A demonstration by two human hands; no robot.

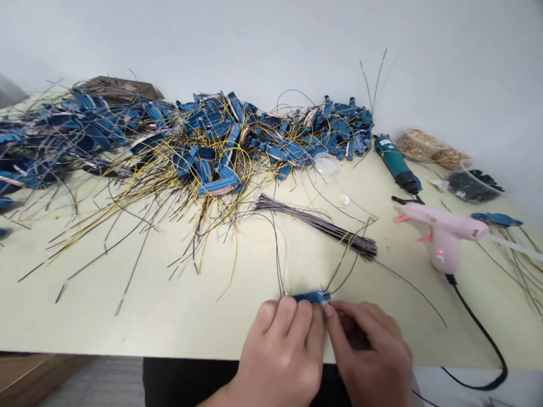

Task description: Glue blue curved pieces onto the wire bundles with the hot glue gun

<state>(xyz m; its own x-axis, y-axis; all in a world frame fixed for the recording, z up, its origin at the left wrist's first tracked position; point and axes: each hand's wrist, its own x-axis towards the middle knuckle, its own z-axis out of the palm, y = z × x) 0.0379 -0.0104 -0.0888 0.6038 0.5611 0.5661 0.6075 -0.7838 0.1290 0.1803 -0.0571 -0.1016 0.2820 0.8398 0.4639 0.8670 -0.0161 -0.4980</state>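
Note:
Near the table's front edge, a small blue plastic part with wires (309,297) lies under my fingers. My left hand (286,344) is closed over its left portion, knuckles up. My right hand (368,348) pinches at the part's right end with thumb and forefinger; a tiny pale bit shows at the fingertips, too small to name. Dark wires rise from both ends of the part, and a yellowish one from its right end. Just beyond lies a bundle of dark wires (316,223), tied around with a band. My left hand hides much of the part.
A pile of blue wired parts (216,128) spreads along the back and left. On the right are a pink glue gun (447,228) with its black cord, a green power tool (397,164), tubs of small brown pieces (420,143) and a tub of black pieces (473,185).

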